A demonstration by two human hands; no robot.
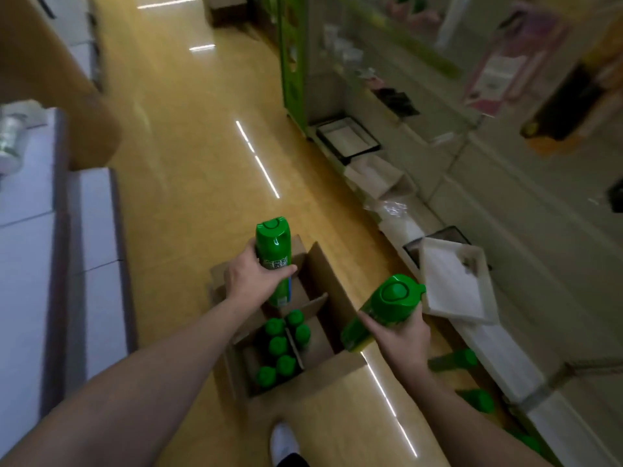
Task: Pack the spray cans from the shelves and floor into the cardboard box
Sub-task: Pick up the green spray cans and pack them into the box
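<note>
The left hand (251, 276) grips one green can, the upright can (273, 254), around its middle. Its fingers are curled over the label and its cap points up. This can hangs above the far part of the box (322, 264).

The right hand (403, 335) grasps a second green can, the tilted can (382, 308), from below. Its cap leans toward the shelves (505, 197) and its base points down at the box's right edge. So two cans are in the hands, one each, and neither is in the box yet.

The cardboard box stands open on the yellow floor (188, 163) with its flaps spread. A cardboard divider (308, 306) crosses the inside. Six packed cans (278, 345) stand upright in the near part, showing only their green caps, close together in two rough rows.

To the right of the box, more floor cans (455, 360) lie at the foot of the shelves. Two are plain, and a third green shape nearer the bottom edge is too blurred to be sure of.

One white tray (451, 281) rests tilted on the lowest shelf, just beyond the right hand. One white shoe (283, 439) shows at the bottom edge, near the box.
</note>
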